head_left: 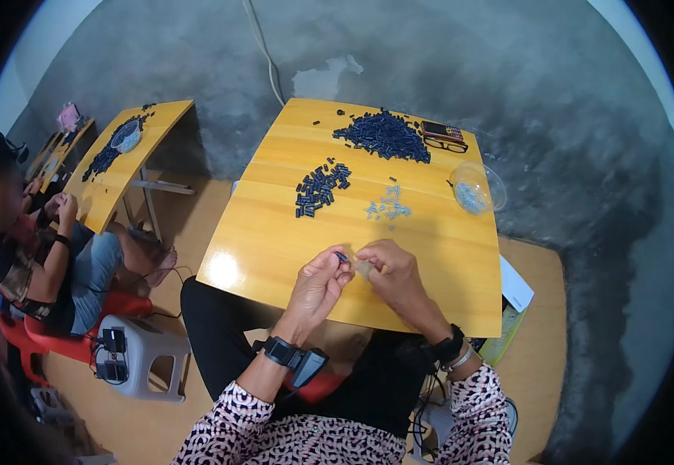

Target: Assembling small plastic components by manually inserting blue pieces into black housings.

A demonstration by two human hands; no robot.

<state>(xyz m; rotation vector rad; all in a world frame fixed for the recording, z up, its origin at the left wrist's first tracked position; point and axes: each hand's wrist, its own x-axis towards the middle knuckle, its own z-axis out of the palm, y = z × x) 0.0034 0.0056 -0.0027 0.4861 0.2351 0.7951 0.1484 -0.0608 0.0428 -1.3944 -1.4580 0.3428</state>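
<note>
My left hand pinches a small dark blue part between its fingertips, over the near half of a yellow wooden table. My right hand meets it fingertip to fingertip and holds a small pale piece. Farther back lie a short row of dark blue parts, a big heap of the same parts and a scatter of tiny clear pieces.
A clear plastic bowl stands at the table's right edge, with black glasses and a small dark device behind. A person sits at another yellow table on the left. A grey stool stands beside my leg.
</note>
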